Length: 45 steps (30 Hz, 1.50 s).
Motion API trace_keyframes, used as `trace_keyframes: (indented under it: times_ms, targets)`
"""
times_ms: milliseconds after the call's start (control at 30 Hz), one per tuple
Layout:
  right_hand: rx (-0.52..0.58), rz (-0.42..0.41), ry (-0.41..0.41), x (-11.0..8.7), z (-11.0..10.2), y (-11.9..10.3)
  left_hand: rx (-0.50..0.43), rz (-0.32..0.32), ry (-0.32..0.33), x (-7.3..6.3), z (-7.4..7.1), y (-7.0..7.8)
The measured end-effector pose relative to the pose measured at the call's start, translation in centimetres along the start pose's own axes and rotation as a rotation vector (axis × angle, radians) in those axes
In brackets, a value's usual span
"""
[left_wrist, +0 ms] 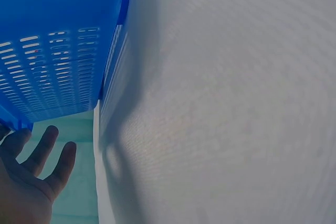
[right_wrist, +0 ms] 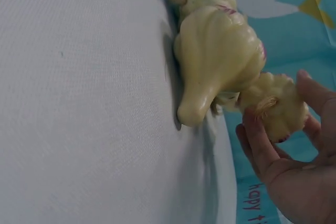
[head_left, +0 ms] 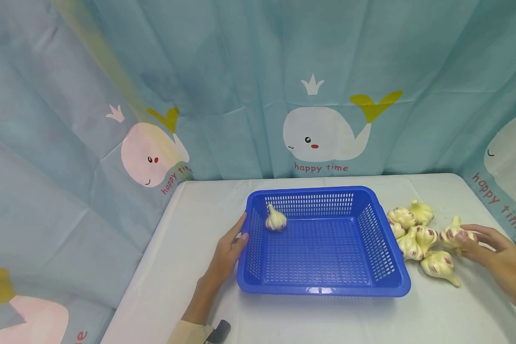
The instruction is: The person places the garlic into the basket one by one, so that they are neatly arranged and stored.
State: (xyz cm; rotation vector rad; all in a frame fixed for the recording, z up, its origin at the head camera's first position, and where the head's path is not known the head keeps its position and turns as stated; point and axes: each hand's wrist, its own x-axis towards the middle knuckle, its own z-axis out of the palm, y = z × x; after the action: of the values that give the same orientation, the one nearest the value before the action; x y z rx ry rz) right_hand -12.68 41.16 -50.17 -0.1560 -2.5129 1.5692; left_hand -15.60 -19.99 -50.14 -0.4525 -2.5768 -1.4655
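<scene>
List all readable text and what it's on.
"happy time": red print on light-blue fabric curtain, below middle white whale print.
"happy time": below left pale whale print, end creased.
"happy time": below right white whale print.
"e": lower-left curtain, rest cut off.
"happy ti": right wrist view, curtain, cut off.
None visible on blue plastic rectangular basket or cream-purple garlic bulbs.

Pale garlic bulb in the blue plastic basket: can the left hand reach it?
Probably yes: the left hand touches the basket's rim near the bulb; a side wall intervenes, but the top's open.
</scene>
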Motion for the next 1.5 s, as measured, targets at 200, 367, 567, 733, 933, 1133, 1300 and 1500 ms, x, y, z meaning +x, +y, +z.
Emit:
trace_keyframes:
  times_ms: [200, 367, 567, 733, 933, 1133, 1300, 1500]
  targets:
    - [0.014, 0.021, -0.002, -0.1, 0.1, -0.4, 0.014, 0.011, 0.001, 0.0, -0.1, 0.0]
    - [-0.04, 0.097, -0.015, -0.3, 0.6, -0.9, 0.013, 0.017, 0.008, -0.1, -0.1, -0.3]
    - [-0.063, 0.086, -0.018, -0.2, 1.0, -1.3, 0.012, 0.014, 0.012, -0.2, 0.0, -0.4]
    - [-0.092, 0.052, -0.021, 0.0, 1.4, -1.6, 0.019, 0.02, 0.018, -0.1, -0.2, -0.5]
    - [-0.093, 0.053, -0.032, 0.2, 1.7, -2.2, 0.04, 0.013, 0.016, -0.1, -0.3, -0.5]
    - [-0.107, 0.031, -0.032, 0.7, 2.0, -2.9, 0.044, 0.015, 0.01, 0.0, -0.3, -0.5]
    - [-0.088, 0.044, -0.05, 1.0, 2.3, -3.7, 0.039, 0.032, -0.004, 0.1, -0.3, -0.4]
    - [-0.085, 0.03, -0.073, 1.5, 3.0, -5.1, 0.039, 0.031, -0.006, 0.1, -0.3, -0.3]
